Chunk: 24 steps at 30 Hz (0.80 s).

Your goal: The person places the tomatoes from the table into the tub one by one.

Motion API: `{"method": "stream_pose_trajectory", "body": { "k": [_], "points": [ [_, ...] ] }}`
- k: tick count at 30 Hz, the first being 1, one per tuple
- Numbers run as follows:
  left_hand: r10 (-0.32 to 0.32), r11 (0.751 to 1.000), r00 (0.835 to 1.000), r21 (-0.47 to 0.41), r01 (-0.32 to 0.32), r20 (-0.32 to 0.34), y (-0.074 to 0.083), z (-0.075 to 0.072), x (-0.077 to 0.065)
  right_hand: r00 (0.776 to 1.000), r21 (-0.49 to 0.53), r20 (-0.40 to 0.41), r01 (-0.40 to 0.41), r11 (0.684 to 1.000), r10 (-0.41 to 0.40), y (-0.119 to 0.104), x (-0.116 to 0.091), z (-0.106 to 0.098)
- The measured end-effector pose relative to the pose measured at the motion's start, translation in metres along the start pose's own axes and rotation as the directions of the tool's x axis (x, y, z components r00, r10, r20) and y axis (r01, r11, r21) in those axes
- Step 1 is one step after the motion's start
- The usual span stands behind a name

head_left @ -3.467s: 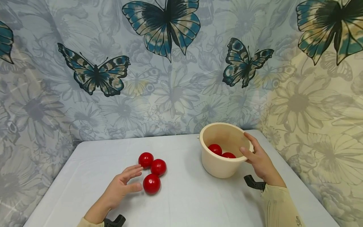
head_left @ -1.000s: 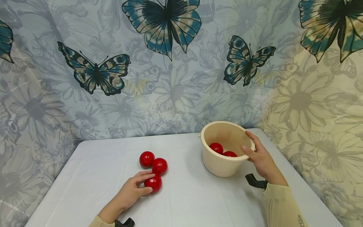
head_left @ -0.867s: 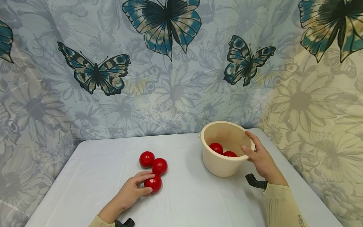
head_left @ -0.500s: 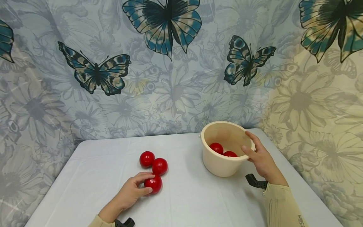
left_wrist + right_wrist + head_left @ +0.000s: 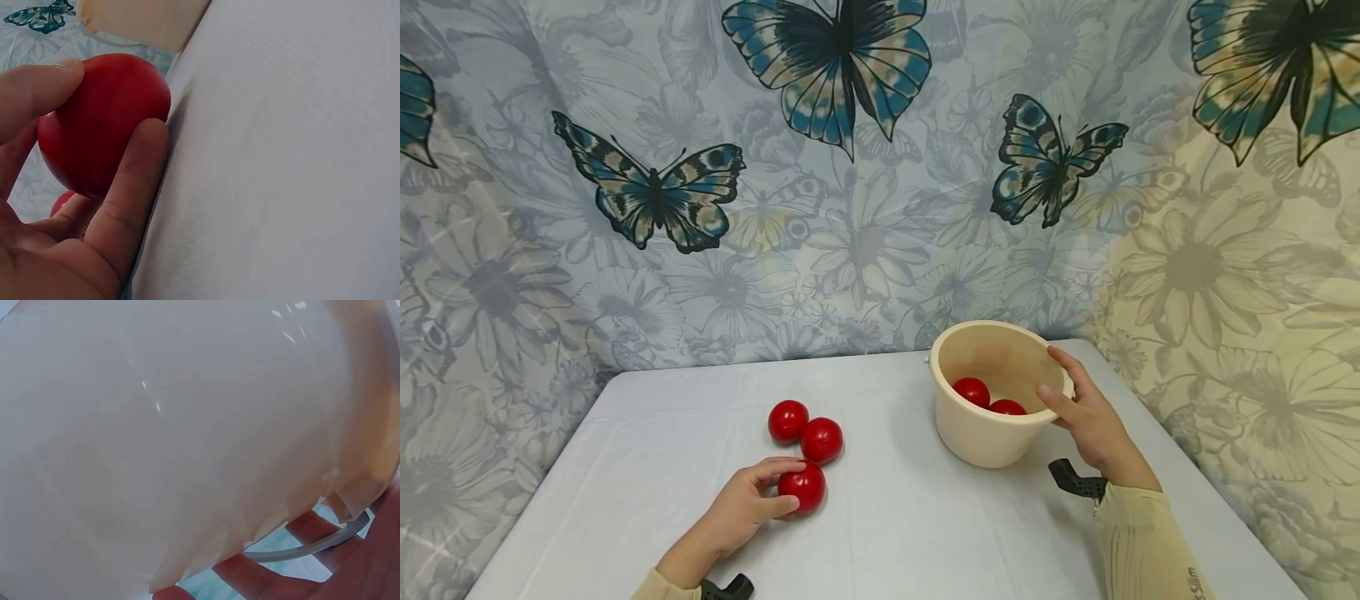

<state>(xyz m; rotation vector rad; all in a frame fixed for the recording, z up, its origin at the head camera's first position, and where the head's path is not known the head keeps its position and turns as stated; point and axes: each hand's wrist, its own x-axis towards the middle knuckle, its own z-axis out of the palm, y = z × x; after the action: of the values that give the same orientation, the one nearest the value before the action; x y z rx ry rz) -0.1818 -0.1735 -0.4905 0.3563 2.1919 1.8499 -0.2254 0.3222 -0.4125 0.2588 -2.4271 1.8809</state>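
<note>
My left hand (image 5: 737,510) has its thumb and fingers around the nearest glossy red ball (image 5: 802,487), low at the table. In the left wrist view that ball (image 5: 106,125) sits between the thumb and the fingers. Just behind it lie two more red balls, one in the middle (image 5: 822,440) and one farther back (image 5: 787,421). On the right, a cream bucket (image 5: 981,437) leans a little, and my right hand (image 5: 1093,429) grips its rim, thumb inside. Two red balls (image 5: 972,392) show inside it. The right wrist view is mostly filled by the bucket's wall (image 5: 169,444), with fingers below.
A white cloth (image 5: 887,542) covers the table. Behind stands a floral backdrop (image 5: 865,250) with butterflies, meeting the table's back edge. The bucket's grey handle (image 5: 300,551) hangs near the right fingers. Each wrist wears a black strap mount (image 5: 1077,483).
My left hand was apart from the balls at first, then moved right and took hold of the nearest one. Lately hand and ball have shifted slightly left. The right hand stays on the bucket.
</note>
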Motion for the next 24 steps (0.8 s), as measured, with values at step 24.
{"method": "stream_pose_trajectory", "body": {
  "k": [24],
  "points": [
    [-0.052, 0.972, 0.998, -0.232, 0.043, -0.035, 0.0072, -0.0072, -0.0032, 1.0, 0.012, -0.004, 0.0, 1.0, 0.0, -0.0045, -0.0024, 0.0022]
  ]
}}
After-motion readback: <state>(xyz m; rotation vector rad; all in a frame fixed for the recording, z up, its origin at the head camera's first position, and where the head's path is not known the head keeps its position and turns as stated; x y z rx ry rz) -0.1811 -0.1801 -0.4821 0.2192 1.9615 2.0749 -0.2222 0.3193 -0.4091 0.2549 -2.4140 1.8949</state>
